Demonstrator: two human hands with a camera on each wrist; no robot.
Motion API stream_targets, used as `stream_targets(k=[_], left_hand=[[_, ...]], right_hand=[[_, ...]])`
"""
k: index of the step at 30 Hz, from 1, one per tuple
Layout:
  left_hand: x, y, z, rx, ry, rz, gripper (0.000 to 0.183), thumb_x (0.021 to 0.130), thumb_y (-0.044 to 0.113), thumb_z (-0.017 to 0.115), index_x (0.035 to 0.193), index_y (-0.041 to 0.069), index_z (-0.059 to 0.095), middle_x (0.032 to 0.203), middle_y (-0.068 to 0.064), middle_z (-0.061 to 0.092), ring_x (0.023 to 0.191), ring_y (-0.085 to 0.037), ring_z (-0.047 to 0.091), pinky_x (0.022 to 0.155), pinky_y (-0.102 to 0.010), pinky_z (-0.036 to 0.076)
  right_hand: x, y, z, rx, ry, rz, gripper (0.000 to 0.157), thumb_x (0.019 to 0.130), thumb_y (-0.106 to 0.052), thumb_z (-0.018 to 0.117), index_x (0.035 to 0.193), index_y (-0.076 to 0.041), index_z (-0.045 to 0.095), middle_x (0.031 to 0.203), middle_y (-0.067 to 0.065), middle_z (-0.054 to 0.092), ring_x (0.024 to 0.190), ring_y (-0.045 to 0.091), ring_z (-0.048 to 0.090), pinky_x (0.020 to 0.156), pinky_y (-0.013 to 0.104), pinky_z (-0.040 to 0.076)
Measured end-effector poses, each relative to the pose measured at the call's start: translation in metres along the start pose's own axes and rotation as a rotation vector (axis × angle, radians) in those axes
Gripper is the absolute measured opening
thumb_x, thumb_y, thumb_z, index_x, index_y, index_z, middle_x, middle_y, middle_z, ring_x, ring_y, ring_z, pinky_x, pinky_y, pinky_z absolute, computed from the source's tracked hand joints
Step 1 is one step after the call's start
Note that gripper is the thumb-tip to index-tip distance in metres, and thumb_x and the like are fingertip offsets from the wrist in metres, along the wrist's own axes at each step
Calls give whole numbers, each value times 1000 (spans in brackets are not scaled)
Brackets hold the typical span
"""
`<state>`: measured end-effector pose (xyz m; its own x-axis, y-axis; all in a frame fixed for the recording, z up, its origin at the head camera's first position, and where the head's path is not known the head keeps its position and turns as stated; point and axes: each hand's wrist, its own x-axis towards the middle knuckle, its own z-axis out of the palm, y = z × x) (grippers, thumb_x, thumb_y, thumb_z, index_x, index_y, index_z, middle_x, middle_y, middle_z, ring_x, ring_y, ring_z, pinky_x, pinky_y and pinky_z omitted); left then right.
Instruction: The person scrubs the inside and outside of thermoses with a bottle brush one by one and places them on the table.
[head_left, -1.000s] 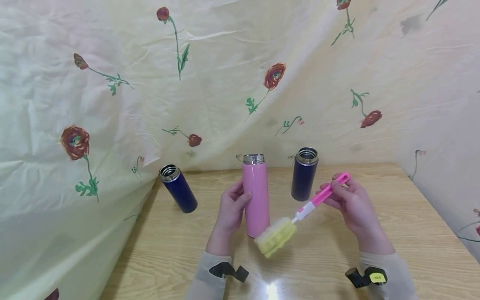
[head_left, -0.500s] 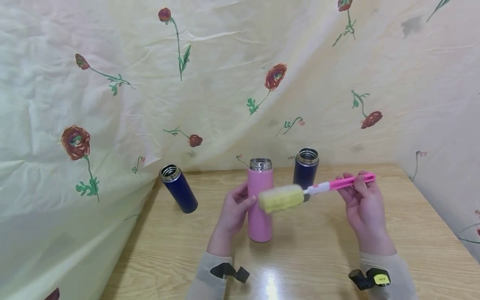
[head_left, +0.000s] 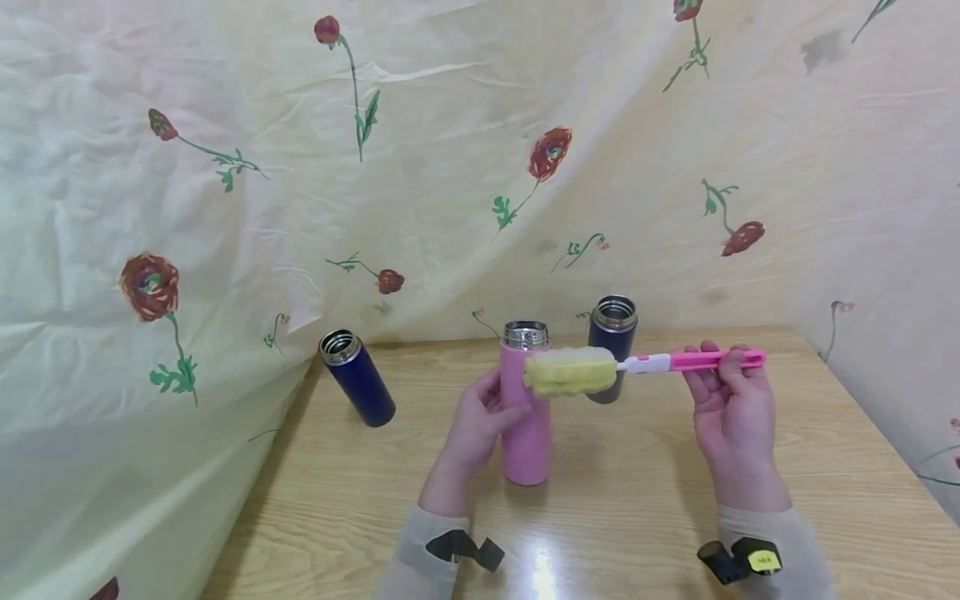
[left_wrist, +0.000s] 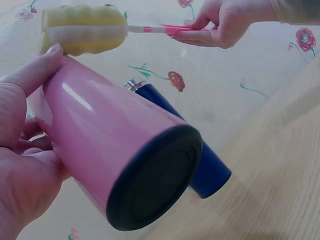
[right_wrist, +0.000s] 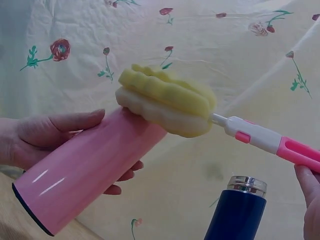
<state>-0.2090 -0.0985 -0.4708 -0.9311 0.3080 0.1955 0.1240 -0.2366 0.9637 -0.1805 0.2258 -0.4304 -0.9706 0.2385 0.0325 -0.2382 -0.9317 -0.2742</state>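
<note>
My left hand [head_left: 476,423] grips a pink thermos bottle [head_left: 527,450] around its middle, thumb across the front. The bottle has no lid and its steel neck points up; the left wrist view shows its dark base lifted off the table. My right hand [head_left: 738,417] pinches the pink end of a bottle brush [head_left: 697,360] between thumb and fingers. The brush lies nearly level, its yellow and white sponge head [right_wrist: 167,100] pointing left. In the head view the sponge overlaps the upper part of the pink bottle, below its mouth.
A dark blue bottle [head_left: 358,383] without a lid stands at the left edge of the wooden table [head_left: 637,517]. Another dark blue bottle [head_left: 613,333], also lidless, stands behind the brush. A flowered cloth [head_left: 450,192] hangs at the back and sides.
The brush has risen and swung from a downward slant to nearly level, as my right hand moved rightward. My left hand and the pink bottle have shifted slightly right.
</note>
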Motion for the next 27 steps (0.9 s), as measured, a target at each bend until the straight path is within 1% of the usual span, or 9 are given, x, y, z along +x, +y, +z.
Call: stream_targets(k=[2, 4, 7, 9, 13, 17, 22, 27], left_hand=[[1, 1, 1, 6, 14, -5, 80, 89, 11, 83, 160, 4, 47, 154, -15, 55, 140, -31, 54, 118, -42, 45], [2, 1, 2, -12, 22, -3, 77, 89, 6, 81, 159, 5, 49, 154, -12, 53, 138, -32, 55, 117, -43, 47], [2, 3, 2, -31, 33, 10, 72, 88, 0, 81, 155, 4, 54, 150, -11, 53, 132, -33, 60, 112, -44, 52], [2, 4, 2, -17, 41, 14, 69, 89, -1, 81, 153, 4, 57, 145, -11, 55, 126, -32, 64, 109, -43, 54], [1, 6, -1, 7, 34, 9, 64, 91, 1, 81, 152, 5, 60, 144, -11, 61, 127, -28, 62, 107, -39, 55], [0, 5, -2, 26, 1, 21, 63, 93, 4, 81, 152, 6, 60, 144, -13, 64, 129, -27, 60, 107, -37, 56], [0, 4, -3, 35, -42, 54, 65, 93, 5, 80, 154, 4, 57, 149, -15, 61, 134, -29, 58, 108, -38, 55], [0, 3, -3, 26, -48, 60, 67, 95, 9, 79, 156, 1, 52, 156, -16, 56, 140, -30, 54, 110, -36, 53]], right_hand=[[0, 0, 0, -13, 1, -3, 13, 105, -5, 62, 112, -3, 51, 105, 21, 70, 103, 39, 77, 95, 45, 59], [-1, -1, 1, -21, 0, -3, 12, 105, -5, 62, 113, -4, 52, 106, 20, 70, 104, 38, 77, 95, 44, 59], [-1, -2, 1, -18, -5, -3, 12, 105, -5, 62, 112, -4, 52, 107, 20, 70, 105, 38, 77, 96, 44, 59], [-1, -3, 1, -3, -6, -3, 12, 105, -5, 62, 111, -4, 51, 106, 21, 71, 104, 38, 77, 96, 45, 59], [-1, -4, 3, 34, 2, -5, 8, 106, -4, 60, 108, -3, 52, 106, 21, 71, 103, 38, 77, 97, 45, 59], [-2, -6, 5, 57, 17, -15, 9, 105, -4, 62, 108, -3, 54, 106, 21, 71, 103, 38, 77, 97, 45, 59], [-2, -6, 5, 82, 15, 2, 8, 104, -3, 62, 106, -2, 54, 103, 23, 72, 99, 39, 78, 94, 46, 60], [0, -6, 3, 48, 23, 48, 6, 107, -4, 59, 106, -4, 54, 104, 21, 71, 101, 38, 78, 96, 45, 59]])
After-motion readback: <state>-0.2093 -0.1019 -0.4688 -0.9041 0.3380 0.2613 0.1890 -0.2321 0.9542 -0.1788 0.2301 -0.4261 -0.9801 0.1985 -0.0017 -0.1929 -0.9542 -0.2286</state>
